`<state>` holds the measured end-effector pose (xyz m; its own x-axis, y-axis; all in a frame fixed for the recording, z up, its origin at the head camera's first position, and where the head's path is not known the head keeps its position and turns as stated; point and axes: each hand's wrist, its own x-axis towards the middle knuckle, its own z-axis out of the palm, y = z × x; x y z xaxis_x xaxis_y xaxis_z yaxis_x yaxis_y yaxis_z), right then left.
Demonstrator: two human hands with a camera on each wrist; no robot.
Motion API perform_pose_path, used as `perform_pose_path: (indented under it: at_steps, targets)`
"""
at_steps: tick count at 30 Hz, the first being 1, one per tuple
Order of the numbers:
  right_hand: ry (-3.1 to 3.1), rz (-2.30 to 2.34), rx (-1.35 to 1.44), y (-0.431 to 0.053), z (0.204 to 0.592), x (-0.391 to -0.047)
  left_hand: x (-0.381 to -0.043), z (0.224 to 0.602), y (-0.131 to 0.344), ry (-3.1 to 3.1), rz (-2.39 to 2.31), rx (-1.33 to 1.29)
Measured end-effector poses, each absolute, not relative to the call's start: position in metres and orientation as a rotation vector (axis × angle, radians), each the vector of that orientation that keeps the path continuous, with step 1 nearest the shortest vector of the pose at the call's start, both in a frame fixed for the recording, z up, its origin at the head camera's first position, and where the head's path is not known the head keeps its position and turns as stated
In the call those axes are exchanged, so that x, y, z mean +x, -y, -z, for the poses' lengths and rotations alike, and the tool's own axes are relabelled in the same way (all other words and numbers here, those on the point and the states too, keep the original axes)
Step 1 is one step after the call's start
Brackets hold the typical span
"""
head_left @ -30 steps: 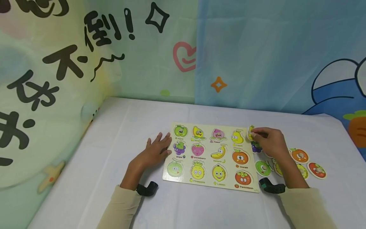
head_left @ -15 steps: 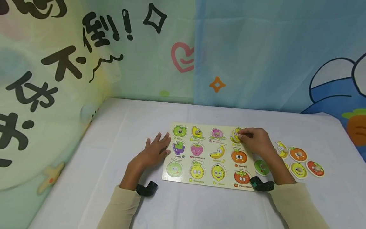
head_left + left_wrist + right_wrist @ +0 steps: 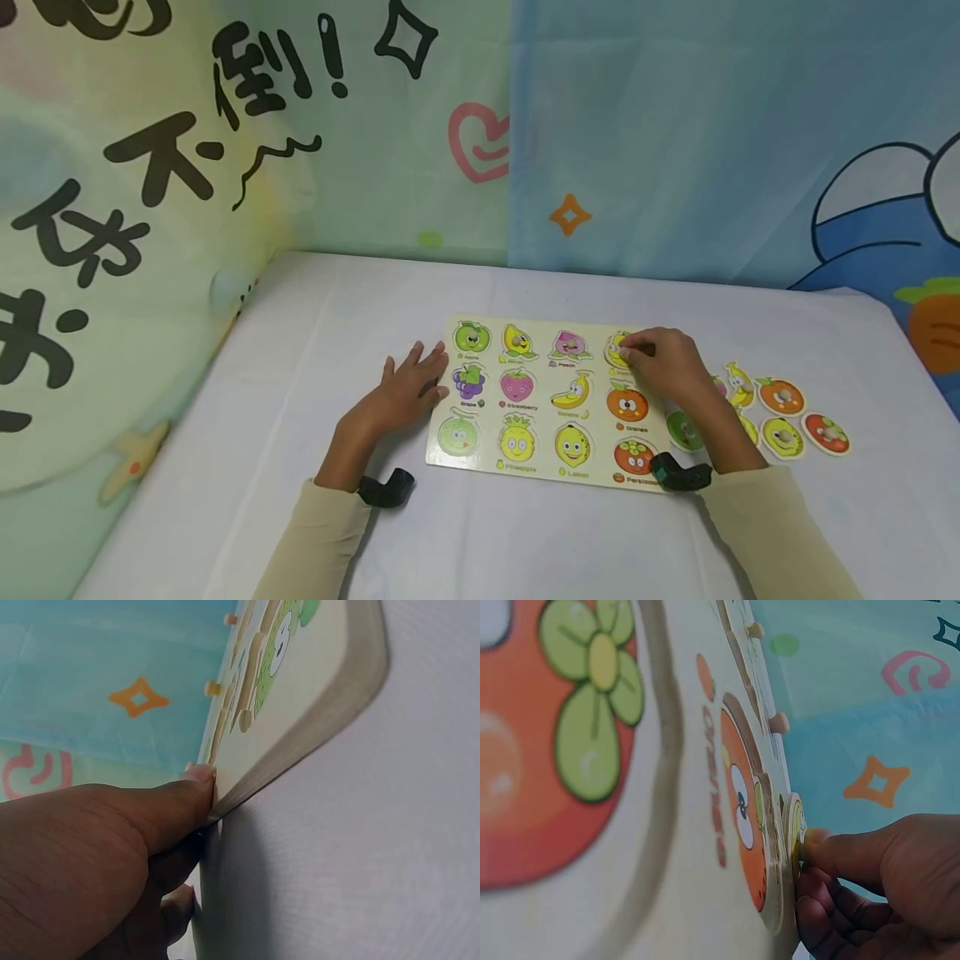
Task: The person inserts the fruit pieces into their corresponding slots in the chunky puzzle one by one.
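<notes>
A pale wooden fruit puzzle board [image 3: 543,433] lies flat on the white table. My left hand [image 3: 397,398] rests at its left edge with fingers spread, the thumb [image 3: 169,806] touching the edge in the left wrist view. At the top-right recess my right hand [image 3: 667,362] pinches a yellow pear puzzle piece [image 3: 615,350] by its knob. Seen from the right wrist, that pear piece [image 3: 796,832] stands at the board's surface; whether it is fully seated I cannot tell. An apple piece [image 3: 472,337], a yellow knobbed piece [image 3: 517,341] and a peach piece [image 3: 568,344] fill the row's other recesses.
Several loose fruit pieces lie right of the board, among them an orange piece [image 3: 782,397], a banana piece [image 3: 740,385] and a persimmon piece [image 3: 827,434]. The right forearm partly hides others. Printed cloth [image 3: 660,167] hangs behind the table [image 3: 360,308].
My right hand has carried the pear piece leftward from beyond the board's right edge onto the top-right recess. The left hand has stayed at the board's left edge.
</notes>
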<state>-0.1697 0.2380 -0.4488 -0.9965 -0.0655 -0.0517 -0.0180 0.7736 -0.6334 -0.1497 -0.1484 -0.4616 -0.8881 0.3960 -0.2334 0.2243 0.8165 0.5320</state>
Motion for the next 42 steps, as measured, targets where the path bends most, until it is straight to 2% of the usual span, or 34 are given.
perform_pose_path:
  at_steps: [17, 30, 36, 42]
  targets:
    - [-2.873, 0.944, -0.113, -0.234, 0.443, -0.175, -0.151, 0.459, 0.147, -2.667, -0.733, 0.457]
    - [-2.889, 0.841, -0.296, -0.236, 0.442, -0.181, -0.149, 0.460, 0.147, -2.657, -0.754, 0.443]
    - [-2.876, 0.891, -0.392, -0.244, 0.447, -0.183, -0.148, 0.458, 0.146, -2.662, -0.733, 0.468]
    - [-2.851, 0.989, -0.349, -0.251, 0.451, -0.185, -0.148, 0.456, 0.145, -2.662, -0.740, 0.468]
